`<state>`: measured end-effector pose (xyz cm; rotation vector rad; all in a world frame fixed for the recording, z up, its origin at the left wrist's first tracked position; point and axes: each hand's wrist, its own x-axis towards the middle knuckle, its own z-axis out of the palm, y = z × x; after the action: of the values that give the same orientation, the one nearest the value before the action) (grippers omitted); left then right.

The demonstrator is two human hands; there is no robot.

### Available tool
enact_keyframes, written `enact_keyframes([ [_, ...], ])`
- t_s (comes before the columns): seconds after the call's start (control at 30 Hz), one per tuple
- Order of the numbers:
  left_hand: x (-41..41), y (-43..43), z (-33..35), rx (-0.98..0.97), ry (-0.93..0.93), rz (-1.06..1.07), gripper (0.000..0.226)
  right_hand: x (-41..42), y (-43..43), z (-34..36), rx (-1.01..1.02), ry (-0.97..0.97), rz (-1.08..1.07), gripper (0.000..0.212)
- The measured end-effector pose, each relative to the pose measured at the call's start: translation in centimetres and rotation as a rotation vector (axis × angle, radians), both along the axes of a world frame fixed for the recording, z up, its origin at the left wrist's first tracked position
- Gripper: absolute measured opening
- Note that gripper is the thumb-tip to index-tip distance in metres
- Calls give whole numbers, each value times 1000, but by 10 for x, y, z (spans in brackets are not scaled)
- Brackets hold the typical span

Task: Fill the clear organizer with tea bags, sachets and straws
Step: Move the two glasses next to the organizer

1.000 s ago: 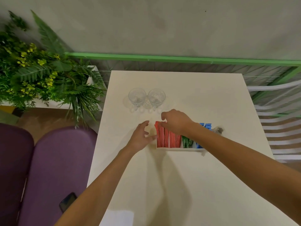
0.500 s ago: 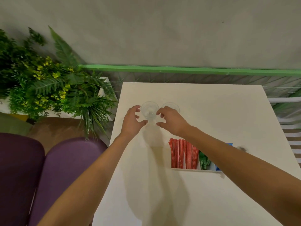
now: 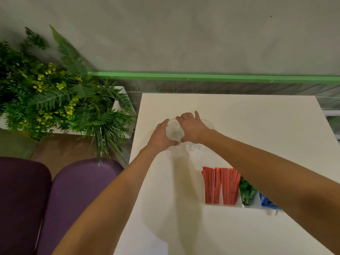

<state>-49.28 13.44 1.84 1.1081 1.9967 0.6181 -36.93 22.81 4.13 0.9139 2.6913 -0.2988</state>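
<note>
The clear organizer stands on the white table at the lower right. It holds red striped straws, green sachets and blue sachets; my right forearm hides its right end. Further back, my left hand and my right hand both wrap around a clear glass. A second clear glass shows just behind my right hand, mostly hidden.
A planter of green ferns with yellow flowers stands left of the table. Two purple seats sit at the lower left. A green rail runs along the grey wall behind the table.
Both hands left the organizer, reached back to the glasses and closed around the left glass. The view shifted, so the organizer now sits lower right.
</note>
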Motion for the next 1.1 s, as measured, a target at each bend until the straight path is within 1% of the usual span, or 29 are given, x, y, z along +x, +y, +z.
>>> enact_keyframes([
  [0.13,6,-9,-4,91,-92,99,93,-4,-7,-7,29,26,16,88],
  [0.27,6,-23,-2,108,-121,118,88,-2,-19,-4,19,39,48,90],
  [0.4,12,-48,0,135,-139,136,89,10,-38,2,2,108,85,90],
  [0.5,23,-74,2,140,-197,132,88,31,-57,6,-64,167,87,93],
  [0.6,39,-102,5,139,-251,128,87,54,-78,7,-107,180,91,96],
  [0.73,62,-130,9,147,-260,112,89,82,-103,7,-130,204,81,95],
  [0.87,83,-148,10,161,-283,98,94,104,-124,7,-139,194,83,91],
  [0.93,90,-154,8,155,-280,90,95,109,-132,9,-141,150,95,90],
  [1.1,103,-164,4,139,-268,117,90,118,-144,3,-109,135,127,85],
])
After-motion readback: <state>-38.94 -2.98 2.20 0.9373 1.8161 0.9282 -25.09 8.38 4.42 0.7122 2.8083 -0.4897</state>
